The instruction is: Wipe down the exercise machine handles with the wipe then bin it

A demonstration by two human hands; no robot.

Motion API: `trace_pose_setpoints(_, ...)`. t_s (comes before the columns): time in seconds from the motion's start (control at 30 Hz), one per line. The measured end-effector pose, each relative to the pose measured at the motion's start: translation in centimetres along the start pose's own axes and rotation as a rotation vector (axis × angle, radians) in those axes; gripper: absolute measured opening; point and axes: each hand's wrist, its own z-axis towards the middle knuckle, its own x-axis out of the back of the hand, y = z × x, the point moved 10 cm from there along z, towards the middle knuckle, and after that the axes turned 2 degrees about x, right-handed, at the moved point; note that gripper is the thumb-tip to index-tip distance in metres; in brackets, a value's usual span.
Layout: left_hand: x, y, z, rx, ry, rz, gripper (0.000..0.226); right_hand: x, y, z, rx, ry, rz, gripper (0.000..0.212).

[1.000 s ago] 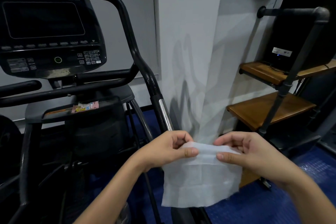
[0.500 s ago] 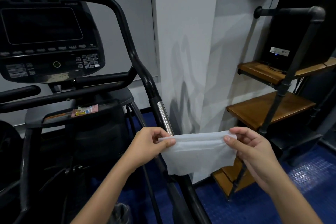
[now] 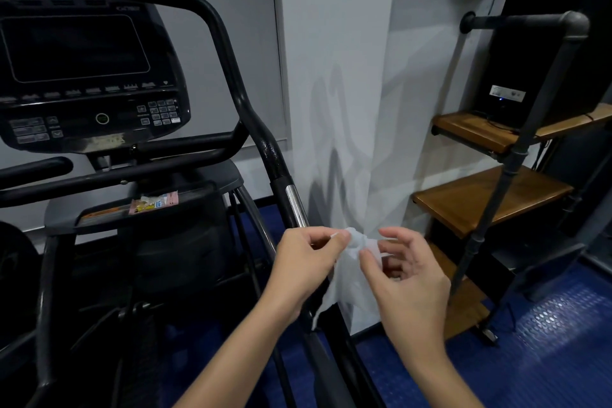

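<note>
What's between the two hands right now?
In the head view, the white wipe is bunched between the left hand and right hand; both pinch its top while the rest hangs below.

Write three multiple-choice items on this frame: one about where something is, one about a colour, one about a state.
1. Where is the wipe?
A. on a wooden shelf
B. between both hands
C. on the floor

2. What colour is the floor?
A. blue
B. red
C. green

3. What state is the wipe in?
A. spread flat
B. bunched and hanging
C. wrapped round the handle

Key:
1 B, since the left hand and right hand both pinch it in front of the machine's handle.
2 A, the flooring by the shelves is dark blue.
3 B, it is gathered at the fingertips and hangs down crumpled.
</note>
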Motion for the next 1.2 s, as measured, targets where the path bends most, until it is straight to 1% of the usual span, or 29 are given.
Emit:
trace_pose_setpoints(0.17,-1.4,1.3,-0.7,-0.041,-0.087,0.025,0.027,-0.8,-2.2,-0.9,0.147,0.031,-0.030,0.031)
trace_pose_setpoints(0.3,-2.0,2.0,-1.3,-0.081,-0.164,0.057,0.041,-1.3,-3.3,-1.3,0.236,0.009,-0.097,0.030)
trace_pose_setpoints(0.37,-2.1,2.3,-1.6,-0.095,-0.205,0.038,0.037,-1.6,-3.7,-1.6,0.253,-0.032,-0.101,0.032)
trace_pose_setpoints(0.43,-1.8,2.7,-1.6,-0.134,-0.228,0.058,0.024,-2.2,-3.6,-1.9,0.243,-0.120,-0.036,0.031)
trace_pose_setpoints(0.53,-0.9,2.9,-1.2,-0.181,-0.224,0.096,0.019,-2.6,-2.9,-2.0,0.216,-0.228,0.060,0.041)
trace_pose_setpoints(0.6,-0.1,3.1,-1.0,-0.199,-0.197,0.122,0.019,-2.1,-2.5,-1.6,0.197,-0.216,0.094,0.046)
trace_pose_setpoints(0.7,0.5,3.3,-0.9,-0.179,-0.218,0.115,0.023,-0.1,-0.9,-0.1,0.122,-0.080,0.104,0.044)
trace_pose_setpoints(0.73,0.6,3.3,-1.0,-0.165,-0.242,0.113,0.025,-0.1,0.1,0.6,0.066,-0.102,0.099,0.043)
trace_pose_setpoints(0.8,0.7,3.3,-1.0,-0.148,-0.290,0.111,0.028,-1.4,2.0,1.5,-0.081,-0.295,0.130,0.045)
trace_pose_setpoints(0.83,0.8,3.4,-1.0,-0.151,-0.305,0.112,0.029,-2.2,2.6,1.6,-0.137,-0.402,0.185,0.042)
trace_pose_setpoints(0.87,1.1,3.5,-1.0,-0.158,-0.310,0.117,0.030,-2.7,2.6,1.7,-0.155,-0.474,0.239,0.037)
trace_pose_setpoints(0.93,1.5,3.6,-0.9,-0.177,-0.308,0.140,0.030,-2.6,1.6,2.1,-0.108,-0.512,0.297,0.024)
trace_pose_setpoints(0.97,1.7,3.6,-0.9,-0.186,-0.303,0.157,0.030,-2.4,1.1,2.2,-0.083,-0.513,0.302,0.021)
trace_pose_setpoints(1.1,2.0,3.8,-1.0,-0.223,-0.284,0.182,0.028,-2.8,-0.1,2.2,0.003,-0.584,0.216,0.023)
trace_pose_setpoints(1.2,2.0,4.0,-1.1,-0.246,-0.264,0.186,0.026,-3.4,-0.2,2.0,0.007,-0.606,0.212,0.020)
